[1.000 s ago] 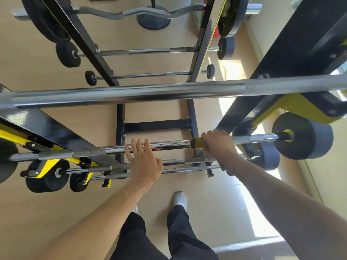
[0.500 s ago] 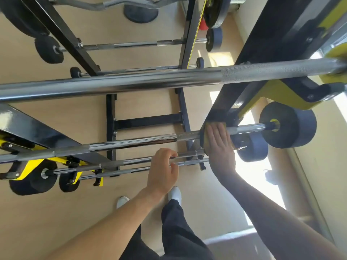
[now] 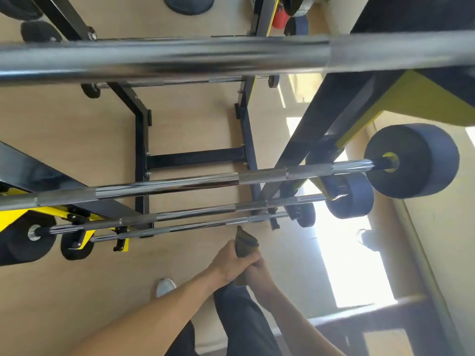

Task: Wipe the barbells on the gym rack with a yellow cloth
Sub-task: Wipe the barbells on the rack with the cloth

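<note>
Both hands meet low in the head view, below the rack's bars. My left hand [image 3: 231,260] grips the yellow cloth [image 3: 245,244], which looks dull in the shade and sticks up between the hands. My right hand [image 3: 258,272] holds the cloth's lower end, partly hidden behind the left hand. Neither hand touches a bar. Just above them lies the lowest chrome barbell [image 3: 195,227], then a second one [image 3: 205,210], then the barbell [image 3: 180,185] with the big black weight [image 3: 413,160] on its right end. A thick blurred bar [image 3: 180,57] crosses the top.
The black and yellow rack frame [image 3: 308,155] slants up at the right, another upright [image 3: 141,160] stands in the middle. Small black weights [image 3: 352,196] hang at the bar ends. My dark trousers and a white shoe [image 3: 165,286] stand on the wooden floor.
Both hands have come off the bars and drawn back toward me. The right hand took the cloth off the weighted barbell, and the left hand now grips it too. The camera moved closer in.
</note>
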A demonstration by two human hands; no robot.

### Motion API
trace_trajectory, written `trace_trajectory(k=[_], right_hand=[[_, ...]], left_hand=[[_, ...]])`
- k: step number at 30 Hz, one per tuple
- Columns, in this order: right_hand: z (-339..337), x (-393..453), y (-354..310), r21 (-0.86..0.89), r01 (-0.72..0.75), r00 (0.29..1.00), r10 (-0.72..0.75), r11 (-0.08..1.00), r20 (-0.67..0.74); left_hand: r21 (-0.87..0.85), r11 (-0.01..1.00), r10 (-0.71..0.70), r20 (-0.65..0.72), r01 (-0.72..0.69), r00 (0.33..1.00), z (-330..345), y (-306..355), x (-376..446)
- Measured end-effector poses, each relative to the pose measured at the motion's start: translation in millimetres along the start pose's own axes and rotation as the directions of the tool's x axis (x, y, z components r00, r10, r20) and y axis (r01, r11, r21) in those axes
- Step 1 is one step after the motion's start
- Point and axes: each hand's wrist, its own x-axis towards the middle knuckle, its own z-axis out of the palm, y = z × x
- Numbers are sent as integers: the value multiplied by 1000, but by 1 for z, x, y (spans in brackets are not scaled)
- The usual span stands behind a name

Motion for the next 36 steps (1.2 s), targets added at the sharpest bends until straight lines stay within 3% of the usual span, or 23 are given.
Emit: trace_trajectory(k=[3,6,8,10,12,14,15,17,18,21,23,25,27,30,32,34,36], right_hand=[[-9,11,12,243,-74,991,44,967,125],[-23,15,26,517,-148,974,35,843,222],[-26,22,35,560,-143,975,19,816,221],[-25,40,40,486,-57,996,17,872,87],[-30,58,35,455,12,989,57,890,-137],[-41,72,24,436,130,953,8,890,-302],[-48,80,17,357,206,928,-66,911,-367],[-60,96,0,-4,337,829,-299,941,-473],[-65,107,-8,-193,382,763,-426,904,-486],[-69,140,-10,-534,491,582,-715,688,-387],[-67,160,4,-819,399,519,-838,411,-168],[-68,178,23,-958,257,630,-774,130,64],[-74,196,35,-974,228,707,-686,-11,174],[-83,218,23,-972,235,699,-695,-1,170],[-83,231,-1,-987,153,782,-618,55,87],[-75,240,-23,-995,51,885,-466,84,6],[-64,245,-39,-998,-2,927,-376,-55,19]], left_hand=[[34,999,46,-113,-42,993,-8,-12,12],[57,992,116,3,-116,993,-14,-19,21],[79,980,175,86,-182,981,-17,-23,28],[125,954,264,86,-274,961,-20,-24,35],[131,935,340,-58,-331,938,-21,-28,45],[80,924,382,-209,-373,900,-19,-31,56],[58,923,384,-219,-381,897,-16,-34,63],[71,922,387,-177,-381,905,-10,-33,77],[97,919,393,-165,-381,905,-6,-32,87],[80,917,398,-160,-390,903,7,-31,123],[-2,937,346,-153,-350,926,17,-31,142],[-11,953,297,-160,-302,941,25,-41,163],[45,953,301,-164,-298,939,29,-50,176],[81,943,334,-257,-324,907,31,-62,176],[172,906,424,-366,-387,829,31,-70,170],[290,825,565,-389,-486,727,28,-80,169],[390,720,693,-357,-575,626,22,-89,169]])
